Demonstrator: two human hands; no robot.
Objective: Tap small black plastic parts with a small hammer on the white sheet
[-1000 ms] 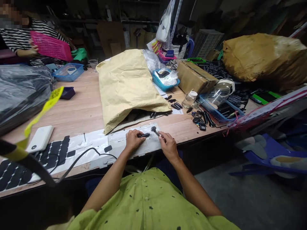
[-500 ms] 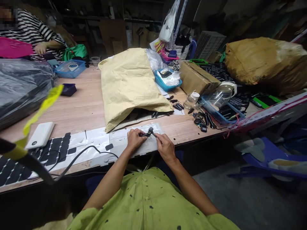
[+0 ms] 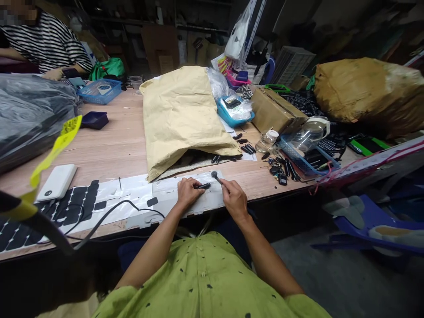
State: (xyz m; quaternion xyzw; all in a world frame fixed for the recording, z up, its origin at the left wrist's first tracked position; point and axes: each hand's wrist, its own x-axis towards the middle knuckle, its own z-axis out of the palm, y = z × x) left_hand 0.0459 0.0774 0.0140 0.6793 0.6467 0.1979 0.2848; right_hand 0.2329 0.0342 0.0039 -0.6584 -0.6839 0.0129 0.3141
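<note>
Wood-grain laminate faces the long worktop [image 3: 115, 128], which supports the work and its materials. A large, creased, cream-coloured paper sack [image 3: 185, 110] lies on it, its dark opening facing the wearer; this orientation probably keeps the contents within reach. A flat greyish-white sheet [image 3: 165, 187] lies along the near edge, beneath both hands; it presumably shields the surface and provides a pale background for dark parts.

Right hand [image 3: 236, 199]: fingers closed on the handle of a small, dark, round-headed tool [image 3: 215, 176]. The grip sits behind the head, apparently to leave it free. The head is apart from the other held item.

Left hand [image 3: 187, 192]: thumb and fingers pinched narrowly on one end of a slim black elongated piece [image 3: 204, 186]. The piece is low over the sheet between the hands, free end toward the right hand, presumably for access. Contact with the sheet cannot be determined.
</note>
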